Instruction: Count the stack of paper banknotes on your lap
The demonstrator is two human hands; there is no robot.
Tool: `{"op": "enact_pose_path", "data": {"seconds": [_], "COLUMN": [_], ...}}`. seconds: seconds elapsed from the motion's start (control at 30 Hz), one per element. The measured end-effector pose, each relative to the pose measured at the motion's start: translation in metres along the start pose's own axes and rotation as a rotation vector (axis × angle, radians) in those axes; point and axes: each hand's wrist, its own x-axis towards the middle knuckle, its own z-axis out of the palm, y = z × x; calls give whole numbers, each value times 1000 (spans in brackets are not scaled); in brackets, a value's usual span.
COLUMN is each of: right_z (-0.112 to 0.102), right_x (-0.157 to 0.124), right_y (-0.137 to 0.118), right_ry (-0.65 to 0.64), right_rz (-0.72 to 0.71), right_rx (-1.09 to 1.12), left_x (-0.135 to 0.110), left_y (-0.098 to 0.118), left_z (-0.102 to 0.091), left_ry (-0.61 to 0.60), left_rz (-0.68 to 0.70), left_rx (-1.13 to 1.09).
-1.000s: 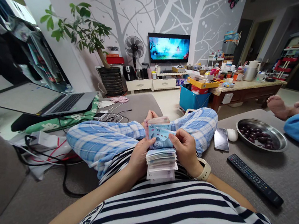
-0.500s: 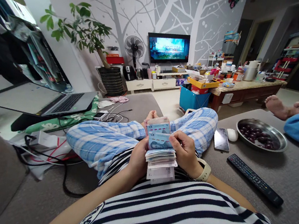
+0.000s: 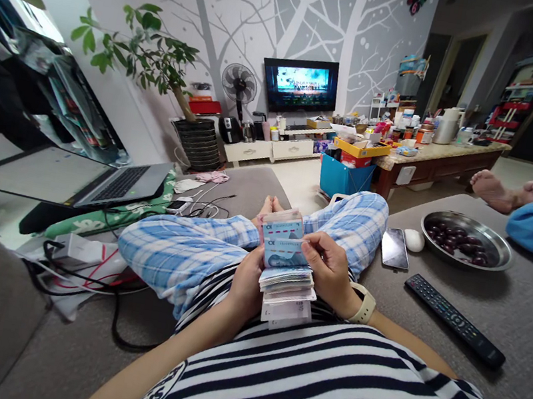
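A thick stack of banknotes [image 3: 286, 283] rests upright in my lap, above my striped shirt. My left hand [image 3: 244, 282] grips the stack from its left side, fingers wrapped behind it. My right hand [image 3: 331, 269], with a pale watch on the wrist, pinches the upper notes from the right and bends a blue one forward. My crossed legs in blue checked trousers [image 3: 188, 248] lie just beyond the notes.
On the grey sofa to my right lie a phone [image 3: 394, 247], a white mouse [image 3: 413, 239], a steel bowl of dark fruit [image 3: 466, 240] and a remote [image 3: 454, 319]. Another person's feet [image 3: 503, 190] are at far right. A laptop [image 3: 97, 183] and cables [image 3: 84, 265] sit left.
My right hand has flipped a blue note forward onto the upright front part of the stack. The picture on the television has changed. My hands stay in the same place.
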Motion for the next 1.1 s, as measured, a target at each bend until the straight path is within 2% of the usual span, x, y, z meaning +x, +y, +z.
{"op": "enact_pose_path", "data": {"seconds": [0.33, 0.67, 0.97, 1.1], "right_z": [0, -1, -1, -1], "right_x": [0, -1, -1, -1], "right_y": [0, 2, 0, 0], "right_ry": [-3, -3, -12, -9], "right_rz": [-23, -30, -43, -40], "right_rx": [12, 32, 62, 66], "left_x": [1, 4, 1, 2], "left_y": [-1, -6, -1, -2], "left_z": [-3, -6, -4, -6], "left_ry": [8, -12, -11, -49], "left_rz": [60, 62, 25, 51], "left_rx": [90, 75, 45, 71]}}
